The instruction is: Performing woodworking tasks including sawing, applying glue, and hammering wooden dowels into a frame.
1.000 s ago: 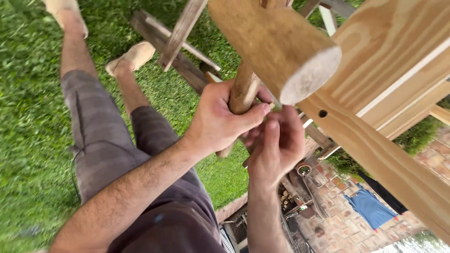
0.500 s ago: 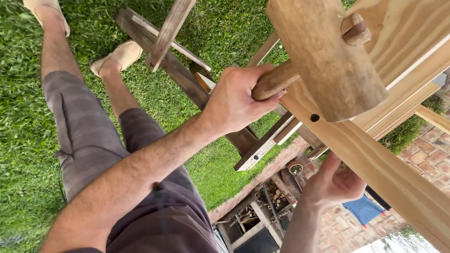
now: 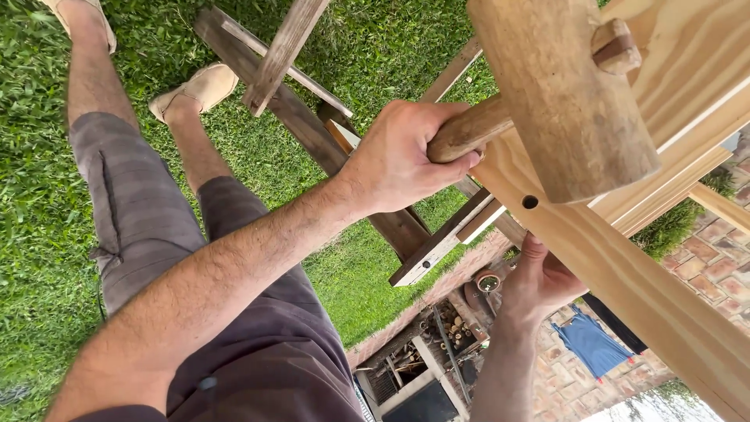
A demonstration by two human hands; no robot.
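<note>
A person's left hand (image 3: 402,160) clenched the handle of a wooden mallet (image 3: 558,94), the fingers (image 3: 453,166) wrapped fully round the shaft just behind the thick cylindrical head, which was raised at the top of the view against a pale timber beam (image 3: 625,273). A small round hole (image 3: 530,202) showed in the beam's face just below the mallet head. Under the beam, the right hand (image 3: 543,277) was pressed up against the timber's lower edge; its fingers were largely hidden behind the wood, so it could not be told whether they gripped anything. Beyond the hands, darker weathered wooden slats (image 3: 305,117) crossed one another above the grass (image 3: 47,227). The person's legs, in striped shorts (image 3: 141,211), stretched out over the lawn, with a tan shoe (image 3: 199,86) on the nearer foot. To the lower right, a brick wall (image 3: 711,262) and what appeared to be a blue cloth (image 3: 594,344) lay farther off.
</note>
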